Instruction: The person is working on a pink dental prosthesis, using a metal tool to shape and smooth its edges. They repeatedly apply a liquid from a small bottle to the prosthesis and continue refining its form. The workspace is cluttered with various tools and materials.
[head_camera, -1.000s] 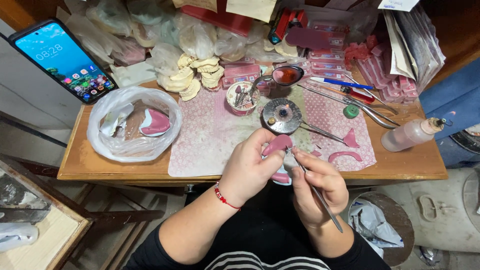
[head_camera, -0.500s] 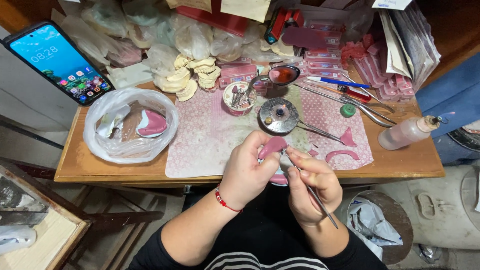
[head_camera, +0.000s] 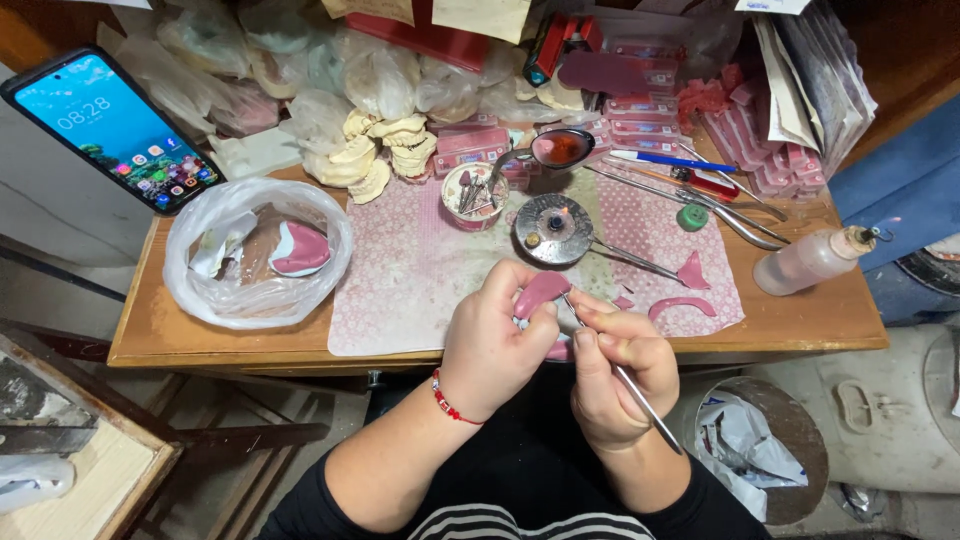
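Cluttered wooden worktop, patterned pink mat in the middle, plaster casts and pink wax boxes piled along the far edge.

Left hand is at the near edge, grip clenched on a pink curved wax denture base, pinched between thumb and fingers, its long axis running up and right toward the round metal burner dish just beyond. Right hand sits beside it, touching, grip closed pen-style on a thin metal carving tool. Tool shaft slants from lower right up to upper left, tip meeting the right side of the wax piece. So the wax lies up-left of the right hand, and the left hand is the nearer one, already holding it.

Clear plastic bag with pink and white pieces sits toward the left edge, a smartphone with a lit screen off the far-left corner, a squeeze bottle near the right edge.

Versus a second ago: both hands have drifted slightly lower and closer together; tool tip now on the wax; worktop items unchanged.
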